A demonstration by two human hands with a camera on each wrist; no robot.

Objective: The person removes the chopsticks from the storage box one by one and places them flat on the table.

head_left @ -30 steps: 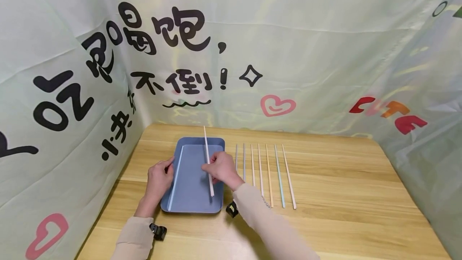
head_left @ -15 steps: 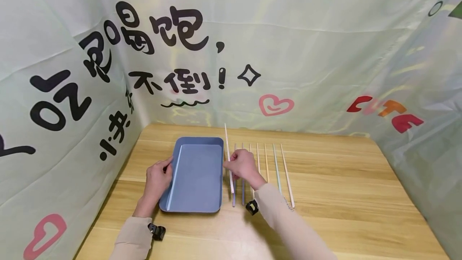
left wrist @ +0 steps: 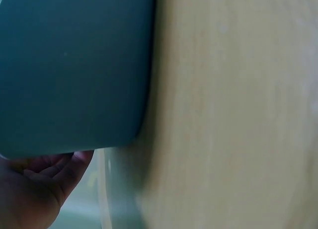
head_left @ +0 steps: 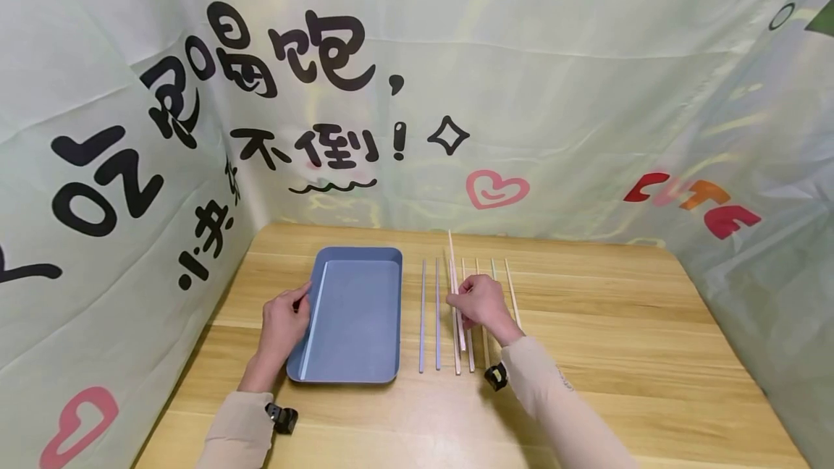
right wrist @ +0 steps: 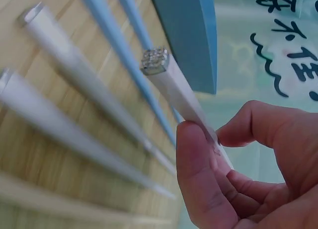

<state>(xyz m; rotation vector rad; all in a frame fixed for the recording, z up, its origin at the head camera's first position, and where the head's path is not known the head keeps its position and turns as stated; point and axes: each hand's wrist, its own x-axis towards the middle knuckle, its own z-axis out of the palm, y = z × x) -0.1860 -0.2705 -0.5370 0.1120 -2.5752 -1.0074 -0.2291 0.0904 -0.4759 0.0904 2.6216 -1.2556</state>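
My left hand (head_left: 284,320) holds the left rim of a blue-grey rectangular tray (head_left: 365,317); in the left wrist view its fingers (left wrist: 74,169) are at the tray's wall. Along the tray's left side lies a pale blue chopstick (head_left: 315,320). Between thumb and fingers, my right hand (head_left: 483,302) pinches a pale pink chopstick (head_left: 462,335), its glittery silver end (right wrist: 156,60) facing the right wrist camera. It is held over a row of chopsticks, close above another pale pink chopstick (head_left: 457,357). Two bluish-violet chopsticks (head_left: 438,324) lie left of it.
Right of the held chopstick lie another pale pink chopstick (head_left: 471,357), an orange chopstick (head_left: 486,353), and others partly hidden by the right hand and sleeve. A printed cloth (head_left: 573,107) hangs behind and beside the wooden table (head_left: 651,353).
My right hand has carried the pale pink chopstick rightward, from above the tray, past the bluish-violet chopsticks, to the pale pink ones in the row. My left hand has stayed at the tray's rim.
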